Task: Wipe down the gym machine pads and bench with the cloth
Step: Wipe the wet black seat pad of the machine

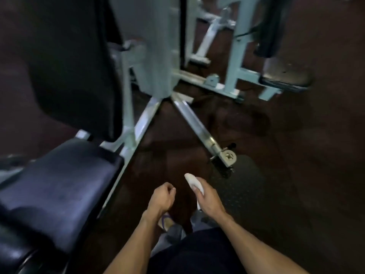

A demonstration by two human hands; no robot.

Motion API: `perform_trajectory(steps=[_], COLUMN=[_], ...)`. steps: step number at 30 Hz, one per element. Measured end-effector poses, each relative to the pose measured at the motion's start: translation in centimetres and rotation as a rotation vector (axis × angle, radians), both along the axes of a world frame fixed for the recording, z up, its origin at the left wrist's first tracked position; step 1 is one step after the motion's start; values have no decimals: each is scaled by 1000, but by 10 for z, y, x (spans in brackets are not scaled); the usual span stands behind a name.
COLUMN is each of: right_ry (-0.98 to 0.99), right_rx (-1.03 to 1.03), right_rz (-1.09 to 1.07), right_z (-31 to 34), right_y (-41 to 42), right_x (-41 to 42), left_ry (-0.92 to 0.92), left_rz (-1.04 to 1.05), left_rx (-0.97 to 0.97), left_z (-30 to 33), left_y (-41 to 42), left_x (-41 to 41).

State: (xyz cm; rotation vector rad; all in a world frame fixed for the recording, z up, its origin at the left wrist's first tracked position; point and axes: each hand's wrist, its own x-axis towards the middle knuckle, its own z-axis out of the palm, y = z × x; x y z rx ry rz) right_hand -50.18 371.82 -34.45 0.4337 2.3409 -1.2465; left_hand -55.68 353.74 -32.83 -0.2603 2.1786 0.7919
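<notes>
A dark padded seat [57, 186] of a gym machine fills the lower left, with its tall black back pad [69, 62] standing behind it. My right hand [209, 200] hangs over the floor to the right of the seat, shut on a rolled white cloth [192, 181] that sticks out forward from the fist. My left hand [161, 198] is beside it, fingers curled loosely with nothing in them, a short way off the seat's right edge. A second black pad [286, 76] sits on another machine at the upper right.
Pale green machine frame bars [142, 123] run along the floor beside the seat. A metal bar [197, 123] slants across the dark floor to a bracket [229, 157]. Another frame [233, 62] stands behind. My feet show below my hands.
</notes>
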Motion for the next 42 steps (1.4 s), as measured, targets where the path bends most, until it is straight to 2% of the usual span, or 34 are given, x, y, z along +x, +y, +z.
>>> perform_trajectory(steps=[4,9,15,20,29,37,42], right_ry=[-11,-24,-72,-86,-38,13,30], right_rx=[-27,-43,-3,40,-55,-42,-95], right_rz=[-275,-506,-573,-637,-648,-703,-702], right_z=[15,18,20,21,8,12,16], right_y=[72,181,322,412,520,613,661], right_x=[44,96,137,137,36,-118,-212], left_ry=[7,-8,-43,-80,-24,-13,19], left_rz=[-224,-436,-501,-532,-540,-592,-549], left_rx=[20,51,69,80,79,61,51], left_z=[11,12,6,13,-11,-7,-5], left_y=[94,229,384,475,584,683,729], left_x=[1,22,51,49,-63,-216,-298])
